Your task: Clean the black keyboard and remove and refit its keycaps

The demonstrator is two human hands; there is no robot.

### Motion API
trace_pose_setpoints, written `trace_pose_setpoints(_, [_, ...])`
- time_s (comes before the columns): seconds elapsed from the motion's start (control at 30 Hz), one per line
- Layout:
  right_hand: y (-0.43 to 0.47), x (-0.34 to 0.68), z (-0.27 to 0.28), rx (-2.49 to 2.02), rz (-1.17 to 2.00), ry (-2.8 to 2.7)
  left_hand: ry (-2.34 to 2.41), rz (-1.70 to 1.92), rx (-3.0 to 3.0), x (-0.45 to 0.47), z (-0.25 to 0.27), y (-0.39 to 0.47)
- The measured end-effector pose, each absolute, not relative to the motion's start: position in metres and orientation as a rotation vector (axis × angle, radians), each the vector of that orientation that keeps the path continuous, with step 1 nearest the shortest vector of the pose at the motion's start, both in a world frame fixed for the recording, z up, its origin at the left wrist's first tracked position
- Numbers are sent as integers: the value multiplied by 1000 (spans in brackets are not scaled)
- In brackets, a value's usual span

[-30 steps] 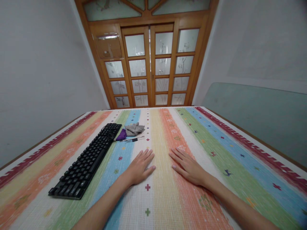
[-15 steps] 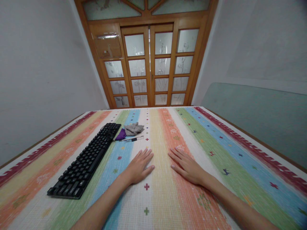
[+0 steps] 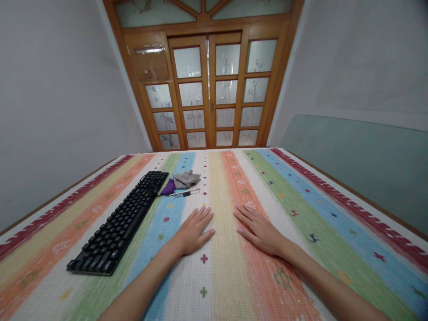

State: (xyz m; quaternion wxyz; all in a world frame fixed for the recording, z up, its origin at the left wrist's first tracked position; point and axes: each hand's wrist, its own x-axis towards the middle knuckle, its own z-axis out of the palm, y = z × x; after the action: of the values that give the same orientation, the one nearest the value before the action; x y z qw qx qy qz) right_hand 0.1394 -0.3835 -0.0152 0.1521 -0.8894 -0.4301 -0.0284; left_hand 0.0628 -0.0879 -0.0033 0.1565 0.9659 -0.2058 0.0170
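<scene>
My left hand lies flat on the striped tablecloth, fingers stretched forward, holding nothing. To its right, my right hand also rests palm down with its fingers extended, on the orange stripe. A black keyboard lies slantwise left of my left hand, its cable bunched on the far end. Beyond my left hand sit a crumpled grey cloth and a purple cloth piece. Just in front of these is a thin, light-coloured tool with a black part, too small to name. Neither hand touches these things.
Wooden doors with glass panes stand past the table's far edge. White walls rise on both sides. A pale green panel is at the right, beyond the table's right edge.
</scene>
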Motion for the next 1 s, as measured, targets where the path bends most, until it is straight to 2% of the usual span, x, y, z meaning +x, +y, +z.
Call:
trace_pose_setpoints(0.77, [-382,139,-14,-2532,-56,-1226,-597,63,2807,64,-2,-88])
trace_pose_setpoints(1.0, [-384,142,-21,-2488,-107,-1221,-650,196,2835,66,5,-81])
